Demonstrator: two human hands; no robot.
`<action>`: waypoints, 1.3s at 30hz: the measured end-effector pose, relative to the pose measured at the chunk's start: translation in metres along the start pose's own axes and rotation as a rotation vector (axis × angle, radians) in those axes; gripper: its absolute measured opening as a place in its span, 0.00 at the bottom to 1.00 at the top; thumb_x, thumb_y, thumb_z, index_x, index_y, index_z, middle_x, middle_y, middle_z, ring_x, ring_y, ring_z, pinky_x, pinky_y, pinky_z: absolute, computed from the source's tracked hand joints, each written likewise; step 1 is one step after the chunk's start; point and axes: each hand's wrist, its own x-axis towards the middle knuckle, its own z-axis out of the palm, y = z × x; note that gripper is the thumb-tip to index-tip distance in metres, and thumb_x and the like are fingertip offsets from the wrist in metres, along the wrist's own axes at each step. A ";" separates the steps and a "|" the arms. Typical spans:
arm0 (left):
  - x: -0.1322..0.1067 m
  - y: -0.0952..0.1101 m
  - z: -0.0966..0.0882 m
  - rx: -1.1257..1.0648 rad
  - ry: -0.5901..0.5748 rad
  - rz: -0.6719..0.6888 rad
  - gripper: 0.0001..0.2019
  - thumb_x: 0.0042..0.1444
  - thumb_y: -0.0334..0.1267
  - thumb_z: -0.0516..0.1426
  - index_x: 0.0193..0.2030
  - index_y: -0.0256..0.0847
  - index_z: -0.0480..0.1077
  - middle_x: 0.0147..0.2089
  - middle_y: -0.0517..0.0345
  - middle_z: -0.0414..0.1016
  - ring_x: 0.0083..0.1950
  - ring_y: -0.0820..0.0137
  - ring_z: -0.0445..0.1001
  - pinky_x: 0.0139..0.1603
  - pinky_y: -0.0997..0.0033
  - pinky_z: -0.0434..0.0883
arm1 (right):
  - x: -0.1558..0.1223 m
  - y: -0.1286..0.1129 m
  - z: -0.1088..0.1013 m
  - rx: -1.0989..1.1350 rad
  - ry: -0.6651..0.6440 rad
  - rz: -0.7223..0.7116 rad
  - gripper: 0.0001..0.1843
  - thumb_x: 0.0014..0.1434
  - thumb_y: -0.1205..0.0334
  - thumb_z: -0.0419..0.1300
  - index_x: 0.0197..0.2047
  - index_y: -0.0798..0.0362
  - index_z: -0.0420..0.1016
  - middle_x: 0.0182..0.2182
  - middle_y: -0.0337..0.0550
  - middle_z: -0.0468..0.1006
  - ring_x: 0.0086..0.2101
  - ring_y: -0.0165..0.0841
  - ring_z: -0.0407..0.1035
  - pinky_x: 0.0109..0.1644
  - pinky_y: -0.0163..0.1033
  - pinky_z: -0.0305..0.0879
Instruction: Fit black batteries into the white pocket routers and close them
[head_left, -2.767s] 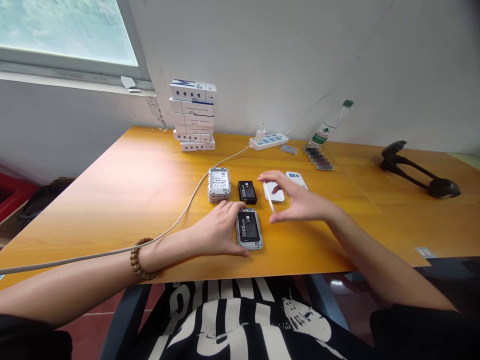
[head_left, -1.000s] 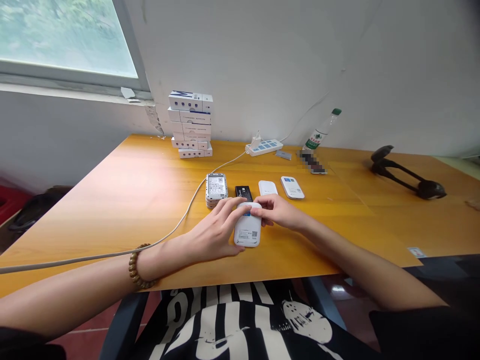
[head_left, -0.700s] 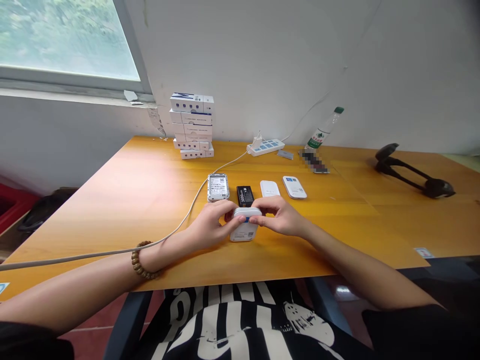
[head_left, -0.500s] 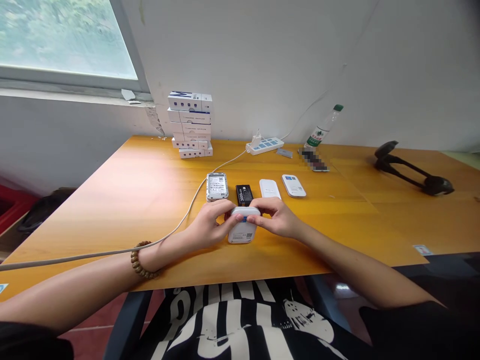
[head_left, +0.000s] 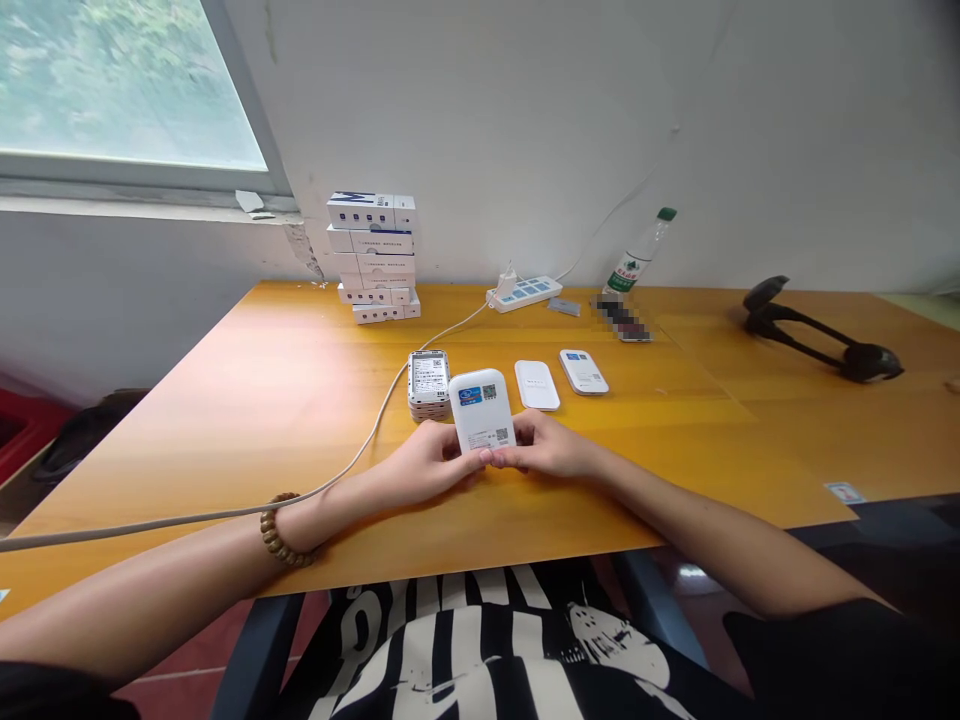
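Head view: the one camera looks down over an orange-topped table [head_left: 247,400] at both hands.
White device [head_left: 482,408]: held tipped up over the near middle of the table, its labelled face (a blue sticker and small printed codes) turned to the camera. The hands hide whether its lower end rests on the table.
Left hand [head_left: 429,466]: fingers curl in on the white device's lower left corner with the thumb on the front, in a closed pinch.
Right hand [head_left: 547,455]: mirrors it, fingertips closed on the lower right corner. The two thumbs nearly meet under the label.
Bead bracelet [head_left: 281,528]: on the left wrist.
Stack of devices [head_left: 429,383]: just behind and left of the white device, label side up.
White cover [head_left: 537,384]: flat on the table, just right of the white device. A second white unit [head_left: 583,371] lies beside it.
Cable [head_left: 360,450]: runs from the left edge past the left hand toward the power strip [head_left: 524,292] by the wall.
Far edge: a stack of boxes [head_left: 371,257], a bottle [head_left: 637,255], and a black stand [head_left: 821,330] well off to the right.
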 end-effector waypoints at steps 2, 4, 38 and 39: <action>-0.001 -0.001 0.001 -0.011 -0.007 -0.026 0.23 0.69 0.59 0.59 0.38 0.38 0.76 0.26 0.58 0.74 0.25 0.71 0.68 0.25 0.72 0.65 | 0.000 0.001 0.001 -0.005 -0.022 0.016 0.22 0.64 0.40 0.69 0.38 0.53 0.82 0.27 0.37 0.76 0.26 0.29 0.66 0.29 0.36 0.65; 0.000 -0.002 0.000 -0.016 0.030 -0.016 0.25 0.69 0.61 0.58 0.36 0.38 0.75 0.24 0.60 0.70 0.23 0.72 0.65 0.23 0.73 0.61 | 0.001 0.001 0.001 -0.038 0.021 -0.003 0.24 0.64 0.39 0.69 0.47 0.52 0.82 0.35 0.42 0.81 0.32 0.34 0.73 0.36 0.40 0.73; 0.003 0.000 0.011 0.102 0.114 -0.132 0.31 0.72 0.62 0.49 0.25 0.41 0.69 0.21 0.61 0.67 0.22 0.73 0.61 0.24 0.71 0.58 | -0.020 -0.033 -0.021 -0.922 0.033 -0.272 0.60 0.58 0.57 0.72 0.84 0.54 0.44 0.77 0.63 0.59 0.76 0.56 0.54 0.77 0.60 0.59; 0.002 0.003 0.008 0.154 0.120 -0.066 0.28 0.73 0.58 0.51 0.27 0.41 0.71 0.21 0.62 0.67 0.22 0.73 0.61 0.25 0.71 0.58 | -0.021 -0.034 -0.040 -0.893 0.038 -0.220 0.60 0.57 0.57 0.72 0.84 0.52 0.44 0.78 0.59 0.59 0.76 0.55 0.54 0.78 0.59 0.59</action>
